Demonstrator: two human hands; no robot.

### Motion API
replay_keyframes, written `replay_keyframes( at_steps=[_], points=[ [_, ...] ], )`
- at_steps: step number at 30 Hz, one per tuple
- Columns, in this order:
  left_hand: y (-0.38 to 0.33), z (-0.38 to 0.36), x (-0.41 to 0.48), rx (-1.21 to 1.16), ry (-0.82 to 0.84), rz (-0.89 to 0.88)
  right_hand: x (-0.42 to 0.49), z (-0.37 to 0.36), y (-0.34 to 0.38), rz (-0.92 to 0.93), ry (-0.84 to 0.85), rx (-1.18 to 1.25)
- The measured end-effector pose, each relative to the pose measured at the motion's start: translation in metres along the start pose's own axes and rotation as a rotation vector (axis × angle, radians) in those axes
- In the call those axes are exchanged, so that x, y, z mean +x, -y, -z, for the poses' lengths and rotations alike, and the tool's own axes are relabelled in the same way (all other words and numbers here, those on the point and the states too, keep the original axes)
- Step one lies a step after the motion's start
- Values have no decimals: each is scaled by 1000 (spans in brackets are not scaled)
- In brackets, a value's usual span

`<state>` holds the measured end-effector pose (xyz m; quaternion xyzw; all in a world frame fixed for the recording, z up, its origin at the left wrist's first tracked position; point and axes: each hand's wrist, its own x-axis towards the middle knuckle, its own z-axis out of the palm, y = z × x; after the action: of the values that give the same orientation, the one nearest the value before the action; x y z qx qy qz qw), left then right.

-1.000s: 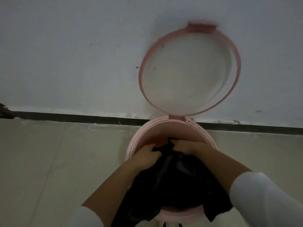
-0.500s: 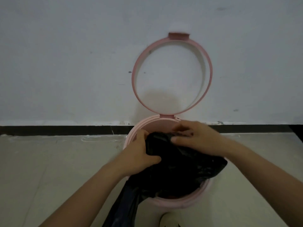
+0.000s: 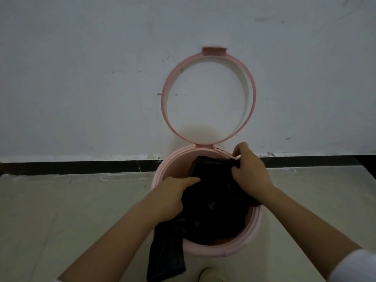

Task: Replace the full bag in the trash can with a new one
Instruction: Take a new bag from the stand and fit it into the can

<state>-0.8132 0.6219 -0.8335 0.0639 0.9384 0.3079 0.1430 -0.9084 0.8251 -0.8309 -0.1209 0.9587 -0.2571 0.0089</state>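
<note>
Both hands, left [image 3: 173, 197] and right [image 3: 251, 170], grip the black bag [image 3: 215, 202] over the pink can [image 3: 240, 248]; best spread its mouth evenly, then fold it over the rim.

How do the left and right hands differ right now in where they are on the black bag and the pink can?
The left hand grips the black bag at the near-left side of the pink can, while the right hand is farther away, at the far-right rim. The left hand holds the part whose loose end hangs outside the can; the right hand pulls an edge toward the rim. Both hands are closed on the same bag.
</note>
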Motion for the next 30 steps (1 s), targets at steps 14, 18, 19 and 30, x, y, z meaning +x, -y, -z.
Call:
replay_keyframes(
  at_steps=[14, 18, 19, 30],
  points=[
    [9, 41, 26, 204, -289, 364, 3, -4, -1, 192, -80, -578],
    [6, 42, 39, 439, -258, 440, 16, -12, 3, 97, -62, -554],
    [8, 41, 41, 473, -250, 427, 20, -14, 2, 79, -48, -531],
    [66, 41, 65, -329, -290, 580, 88, -12, -46, -288, 196, 257]
  ],
)
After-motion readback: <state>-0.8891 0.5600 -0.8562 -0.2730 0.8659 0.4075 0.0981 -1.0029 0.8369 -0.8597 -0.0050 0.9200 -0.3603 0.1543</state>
